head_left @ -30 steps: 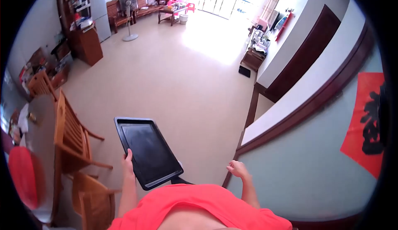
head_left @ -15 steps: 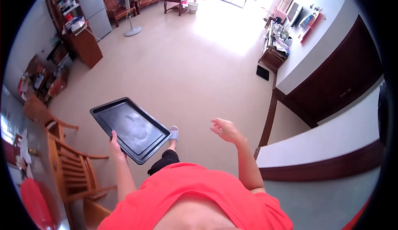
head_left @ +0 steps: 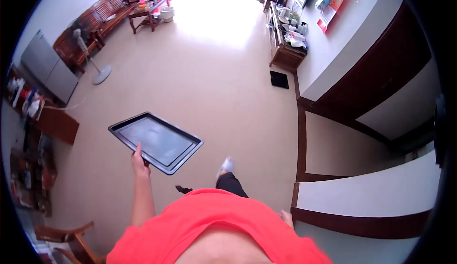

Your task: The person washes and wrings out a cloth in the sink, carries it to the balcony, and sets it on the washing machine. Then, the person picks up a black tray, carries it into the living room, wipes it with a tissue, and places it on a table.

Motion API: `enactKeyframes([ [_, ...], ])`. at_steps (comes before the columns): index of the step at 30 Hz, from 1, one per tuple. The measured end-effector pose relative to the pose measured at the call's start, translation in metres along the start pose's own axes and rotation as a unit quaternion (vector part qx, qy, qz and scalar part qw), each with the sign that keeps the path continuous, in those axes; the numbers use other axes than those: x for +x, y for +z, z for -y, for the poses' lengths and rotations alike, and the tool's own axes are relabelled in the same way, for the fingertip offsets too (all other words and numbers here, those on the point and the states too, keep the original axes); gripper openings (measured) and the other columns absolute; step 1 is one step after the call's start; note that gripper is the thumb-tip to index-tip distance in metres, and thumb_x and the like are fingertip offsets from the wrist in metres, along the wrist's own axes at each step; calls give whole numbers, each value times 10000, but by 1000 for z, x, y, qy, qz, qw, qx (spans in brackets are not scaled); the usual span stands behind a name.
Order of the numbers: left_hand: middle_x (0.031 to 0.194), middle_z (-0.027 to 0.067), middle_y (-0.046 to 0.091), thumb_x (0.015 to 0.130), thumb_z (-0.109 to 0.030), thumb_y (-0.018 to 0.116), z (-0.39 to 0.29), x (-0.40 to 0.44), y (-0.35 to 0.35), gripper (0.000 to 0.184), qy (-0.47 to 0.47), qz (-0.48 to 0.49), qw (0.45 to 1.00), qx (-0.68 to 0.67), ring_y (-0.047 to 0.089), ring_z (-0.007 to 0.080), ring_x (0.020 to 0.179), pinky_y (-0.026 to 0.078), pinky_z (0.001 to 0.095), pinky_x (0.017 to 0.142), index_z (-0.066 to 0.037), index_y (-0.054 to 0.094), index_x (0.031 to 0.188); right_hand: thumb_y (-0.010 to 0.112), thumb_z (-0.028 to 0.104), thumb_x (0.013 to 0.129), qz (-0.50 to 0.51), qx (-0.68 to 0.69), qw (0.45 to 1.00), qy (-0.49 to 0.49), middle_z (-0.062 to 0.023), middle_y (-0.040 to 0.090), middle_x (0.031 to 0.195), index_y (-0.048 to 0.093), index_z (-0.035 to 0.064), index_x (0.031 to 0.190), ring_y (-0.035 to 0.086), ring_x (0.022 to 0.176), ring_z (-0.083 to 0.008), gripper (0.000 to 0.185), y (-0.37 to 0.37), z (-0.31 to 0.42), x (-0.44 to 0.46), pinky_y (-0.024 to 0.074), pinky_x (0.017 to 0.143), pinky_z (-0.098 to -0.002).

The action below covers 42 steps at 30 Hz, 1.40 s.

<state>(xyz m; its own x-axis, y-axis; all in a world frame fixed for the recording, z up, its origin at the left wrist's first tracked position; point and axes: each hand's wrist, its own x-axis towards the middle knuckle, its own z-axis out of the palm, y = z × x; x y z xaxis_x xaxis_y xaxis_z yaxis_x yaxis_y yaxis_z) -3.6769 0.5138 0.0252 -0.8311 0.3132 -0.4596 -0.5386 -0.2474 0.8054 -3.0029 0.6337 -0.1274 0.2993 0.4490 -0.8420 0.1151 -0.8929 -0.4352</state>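
Observation:
A dark rectangular baking tray is held out over the floor in front of my body, at left of centre. My left hand grips its near left edge, the thumb on top of the rim and the fingers underneath. The inside of the tray shows only a glossy surface with light reflected on it. Low on the right, beside my red shirt, my right hand shows only in part; its fingers are mostly hidden.
A standing fan and a grey fridge are on the left. Part of a wooden chair shows at lower left. A cabinet with items stands along the right wall, a black flat object before it.
The view has moved forward through the room, and the dining table has left it. The tray has turned to lie more level. My right hand has dropped back beside my body.

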Motion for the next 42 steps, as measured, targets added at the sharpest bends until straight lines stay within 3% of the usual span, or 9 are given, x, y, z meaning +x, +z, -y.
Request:
enactKeyframes([
  [2, 955, 71, 604, 817, -333, 648, 15, 44, 55, 427, -21, 13, 1000, 4, 608, 187, 837, 512, 319, 687, -23, 515, 1079, 461, 213, 875, 33, 141, 989, 7, -132, 579, 970, 469, 50, 1146, 571, 775, -266, 316, -14, -77, 79, 490, 670, -414],
  [8, 1041, 97, 619, 889, -326, 540, 35, 131, 233, 393, -63, 100, 992, -36, 608, 223, 929, 488, 341, 802, 13, 553, 1089, 452, 234, 857, 177, -182, 943, -216, -166, 559, 1067, 503, 43, 1120, 573, 880, -287, 330, 30, 81, 156, 481, 741, -419],
  [9, 1057, 96, 614, 892, -326, 535, 32, 141, 260, 394, -62, 84, 994, -29, 599, 225, 953, 478, 342, 825, 14, 552, 1091, 468, 258, 831, -10, 134, 991, 5, -154, 582, 963, 560, 44, 985, 572, 815, -264, 280, 78, 169, 119, 473, 703, -415],
  [11, 1080, 95, 608, 895, -327, 528, 29, 170, 312, 396, -62, 85, 994, -40, 587, 225, 985, 463, 344, 856, 15, 551, 1094, 516, 337, 842, -13, -4, 997, -75, -174, 599, 963, 575, 48, 1014, 596, 839, -306, 342, 129, 330, 141, 481, 718, -477],
  [16, 1104, 90, 602, 896, -338, 524, 35, 258, 408, 408, -57, 101, 991, -68, 582, 223, 996, 449, 351, 876, 13, 547, 1103, 532, 186, 858, 58, -63, 934, -347, -11, 549, 674, 569, 55, 818, 521, 573, -101, 142, 298, 650, 107, 422, 486, -235],
  [22, 1086, 104, 587, 864, -337, 578, 50, 398, 532, 454, -36, 25, 998, -34, 582, 226, 963, 463, 340, 837, 24, 524, 1134, 579, 211, 826, 110, -246, 771, -577, -131, 654, 857, 607, 33, 997, 626, 724, -217, 249, 462, 832, 112, 491, 648, -332],
  [29, 1008, 66, 595, 817, -304, 638, 24, 553, 722, 389, -32, 39, 999, 7, 606, 192, 872, 515, 302, 670, -10, 543, 1053, 613, 282, 768, 117, -536, 751, -368, -143, 661, 923, 660, 50, 944, 627, 817, -280, 294, 474, 919, 177, 497, 731, -380],
  [35, 1064, 65, 584, 844, -338, 605, 11, 642, 916, 427, -19, 97, 994, 43, 589, 181, 917, 488, 302, 742, -1, 533, 1097, 561, 230, 879, 79, -19, 966, -244, -66, 635, 937, 551, 72, 1102, 624, 741, -163, 273, 455, 1029, 203, 499, 613, -291],
  [42, 1275, 138, 481, 894, -378, 501, 57, 664, 1069, 555, -55, 179, 981, -41, 483, 281, 1140, 372, 405, 975, 30, 419, 1261, 579, 237, 877, 159, 380, 842, -348, -67, 582, 1044, 493, 62, 1141, 611, 888, -223, 328, 427, 1288, 287, 519, 740, -365],
])
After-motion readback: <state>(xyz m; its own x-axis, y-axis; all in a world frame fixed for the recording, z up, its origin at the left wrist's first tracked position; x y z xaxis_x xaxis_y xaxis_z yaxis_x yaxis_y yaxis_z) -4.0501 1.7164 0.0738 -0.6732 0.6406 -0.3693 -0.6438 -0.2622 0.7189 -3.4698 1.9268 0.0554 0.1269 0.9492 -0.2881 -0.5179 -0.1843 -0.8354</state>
